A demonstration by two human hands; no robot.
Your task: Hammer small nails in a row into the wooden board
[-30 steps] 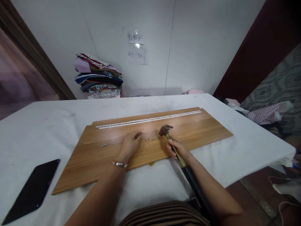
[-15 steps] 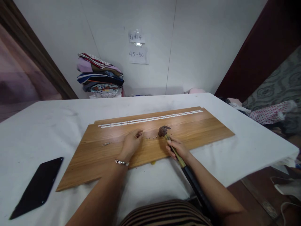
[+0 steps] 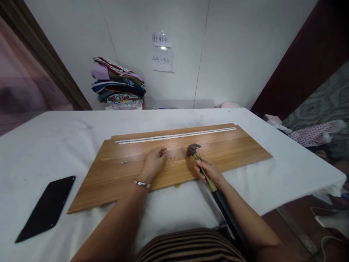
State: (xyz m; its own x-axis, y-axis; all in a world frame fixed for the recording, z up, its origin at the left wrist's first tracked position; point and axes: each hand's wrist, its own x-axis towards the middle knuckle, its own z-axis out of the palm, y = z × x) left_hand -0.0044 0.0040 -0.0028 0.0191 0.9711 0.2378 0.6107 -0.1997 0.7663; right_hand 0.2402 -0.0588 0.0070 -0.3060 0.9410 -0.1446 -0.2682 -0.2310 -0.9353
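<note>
Several small nails (image 3: 178,157) sit in a line on the wood-grain board (image 3: 174,171), mid-frame, with a few more dots just right of the hammer head. Head hides part of the line, so no exact count. Progress, my read: nailing partway. Those look set into the board; depth not readable at this size. Loose nails (image 3: 124,162) lie in a small bunch on the board's left part, so likely some left to place and drive.

Hammer (image 3: 217,196): claw type, rusty brown head, yellowish handle near the head, black grip toward lower right of frame. Head is over the nail line, claw pointing right; contact with a nail not clear.

Right hand (image 3: 209,171): fingers wrapped round the yellowish part of the handle. Left hand (image 3: 154,162): half curled, fingertips near the left end of the line; can't tell if a nail is pinched.

Board lies flat on the white-covered table (image 3: 286,163), center frame, slightly skewed. Brown, glossy; two white marked strips (image 3: 177,136) run along its far side.
</note>
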